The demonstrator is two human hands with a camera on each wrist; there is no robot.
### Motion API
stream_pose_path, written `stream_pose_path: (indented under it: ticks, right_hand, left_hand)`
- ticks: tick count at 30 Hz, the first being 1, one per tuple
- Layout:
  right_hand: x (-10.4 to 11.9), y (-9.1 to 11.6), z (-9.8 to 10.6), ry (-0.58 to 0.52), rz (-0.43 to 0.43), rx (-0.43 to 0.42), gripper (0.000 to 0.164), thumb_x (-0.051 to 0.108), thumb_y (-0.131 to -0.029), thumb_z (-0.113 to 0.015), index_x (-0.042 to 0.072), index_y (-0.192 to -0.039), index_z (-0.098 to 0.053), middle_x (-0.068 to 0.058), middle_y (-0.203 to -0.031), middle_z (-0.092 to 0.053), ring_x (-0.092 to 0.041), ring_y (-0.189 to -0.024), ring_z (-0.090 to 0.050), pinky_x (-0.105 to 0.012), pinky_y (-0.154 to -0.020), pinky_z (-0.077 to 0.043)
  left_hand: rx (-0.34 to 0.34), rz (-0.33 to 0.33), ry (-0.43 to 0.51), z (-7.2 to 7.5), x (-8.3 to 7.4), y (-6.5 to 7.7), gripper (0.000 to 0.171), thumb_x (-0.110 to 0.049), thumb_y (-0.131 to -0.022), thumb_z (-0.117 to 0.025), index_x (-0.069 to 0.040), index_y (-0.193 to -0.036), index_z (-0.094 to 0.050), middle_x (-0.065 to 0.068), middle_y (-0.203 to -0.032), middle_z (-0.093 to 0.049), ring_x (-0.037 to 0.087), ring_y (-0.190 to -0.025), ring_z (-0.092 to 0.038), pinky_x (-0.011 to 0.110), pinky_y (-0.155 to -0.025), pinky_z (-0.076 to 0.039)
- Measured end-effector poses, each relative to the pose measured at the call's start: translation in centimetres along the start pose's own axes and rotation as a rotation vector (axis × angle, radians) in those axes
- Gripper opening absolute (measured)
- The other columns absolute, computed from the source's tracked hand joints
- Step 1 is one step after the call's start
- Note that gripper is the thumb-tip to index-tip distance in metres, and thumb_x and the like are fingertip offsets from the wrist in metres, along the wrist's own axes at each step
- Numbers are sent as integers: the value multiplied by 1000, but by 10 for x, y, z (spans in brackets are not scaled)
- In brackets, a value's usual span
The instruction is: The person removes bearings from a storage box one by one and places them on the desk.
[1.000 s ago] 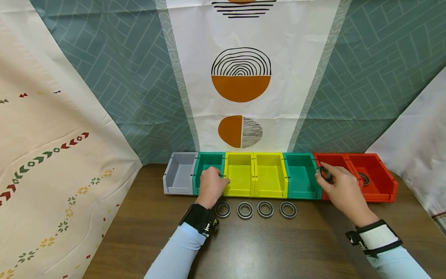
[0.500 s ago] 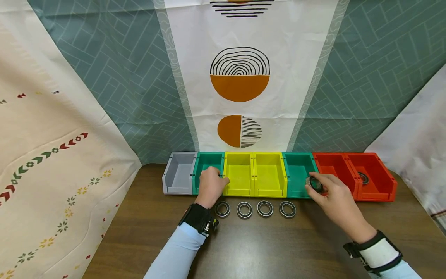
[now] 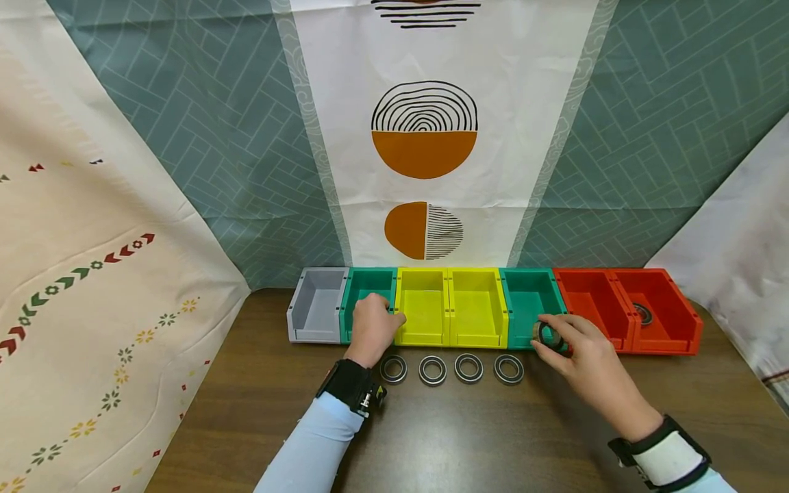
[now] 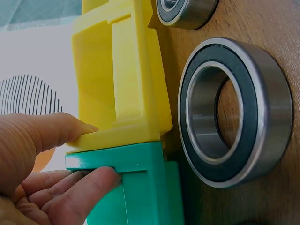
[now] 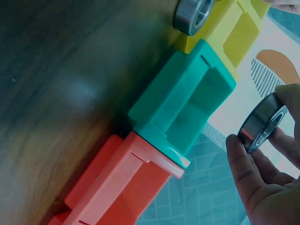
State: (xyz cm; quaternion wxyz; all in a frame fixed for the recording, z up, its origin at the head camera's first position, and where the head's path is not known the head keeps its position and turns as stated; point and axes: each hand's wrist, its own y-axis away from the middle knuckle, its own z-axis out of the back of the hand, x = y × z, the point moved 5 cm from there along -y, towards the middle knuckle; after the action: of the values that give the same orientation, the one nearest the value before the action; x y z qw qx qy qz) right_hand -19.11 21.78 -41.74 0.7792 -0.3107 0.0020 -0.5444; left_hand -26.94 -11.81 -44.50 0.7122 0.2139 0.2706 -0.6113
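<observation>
My right hand [image 3: 594, 363] pinches a ball bearing [image 3: 547, 335] between thumb and fingers, above the front of the right green bin [image 3: 533, 301]. In the right wrist view that bearing [image 5: 262, 123] is tilted, its steel rim against the fingertips. My left hand [image 3: 373, 329] pinches the adjoining walls of the left green bin [image 4: 140, 159] and a yellow bin [image 4: 126, 134], thumb on the yellow side and a finger on the green. Several bearings lie flat in a row on the table before the bins, among them one bearing [image 3: 508, 370] at the right end.
The row also has a grey bin [image 3: 317, 308] at the left end, another yellow bin [image 3: 477, 311], a red bin [image 3: 585, 294] and an end red bin [image 3: 672, 329] with a bearing [image 3: 643, 314] inside. A patterned cloth [image 3: 246, 137] hangs behind the wooden table [image 3: 481, 438].
My right hand has carried the bearing left and slightly nearer, from the left red bin to the right green bin's front. The left hand has stayed in place.
</observation>
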Motion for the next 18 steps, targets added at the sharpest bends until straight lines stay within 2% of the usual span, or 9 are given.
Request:
stream_pose_path:
  ticks: [5, 11, 18]
  right_hand:
    - [0, 4, -4, -1, 26, 11, 56, 24, -69, -82, 12, -119, -62, -8, -106, -59, -19, -92, -56, -41, -70, -56]
    - [-1, 8, -9, -4, 18, 42, 55, 23, -67, -84, 12, -117, -64, -9, -107, -60, -22, -94, -58, -43, -72, -55]
    - [-4, 13, -16, 16, 35, 83, 52, 25, -65, -85, 10, -111, -67, -9, -103, -61, -22, -89, -59, -43, -71, -56]
  left_hand:
    - [10, 4, -1, 0, 0, 0, 19, -22, -77, -73, -4, -78, -68, 5, -65, -54, 16, -52, -53, 22, -44, -42]
    - [4, 15, -6, 0, 1, -1, 20, -22, -77, -74, -3, -82, -69, 7, -74, -61, 16, -57, -56, 22, -47, -45]
    - [6, 12, -13, -1, 0, -1, 23, -23, -77, -73, -2, -87, -71, 7, -81, -63, 16, -59, -57, 22, -48, -45]
